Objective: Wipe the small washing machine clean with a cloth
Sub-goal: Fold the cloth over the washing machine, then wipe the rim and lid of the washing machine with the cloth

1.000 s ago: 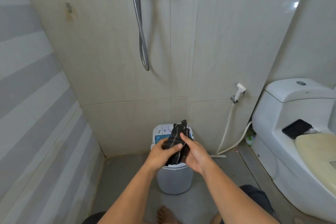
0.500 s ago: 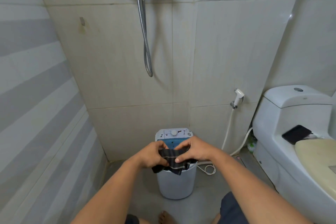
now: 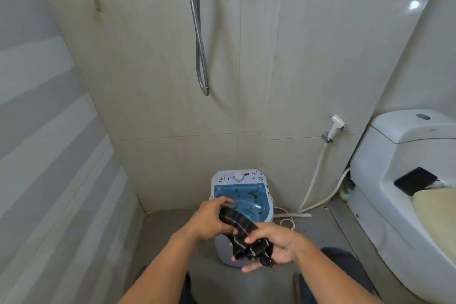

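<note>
The small washing machine [image 3: 240,184] stands on the bathroom floor against the tiled wall. It is white with a blue see-through lid and a dial panel at the back, both spotted with dark specks. Above its front half I hold a dark striped cloth [image 3: 243,232] between both hands. My left hand [image 3: 209,219] grips the cloth's upper end. My right hand [image 3: 274,244] holds the lower, bunched end, fingers curled round it. The cloth and hands hide the machine's front rim.
A white toilet [image 3: 385,195] fills the right side, with a black phone [image 3: 415,180] on it. A bidet sprayer [image 3: 334,127] and its hose [image 3: 313,187] hang right of the machine. A shower hose [image 3: 201,57] hangs above. A white cord [image 3: 287,219] lies on the floor.
The cloth went from held flat across the lid to stretched diagonally, my right hand dropping lower and nearer me. The lid's blue top now shows.
</note>
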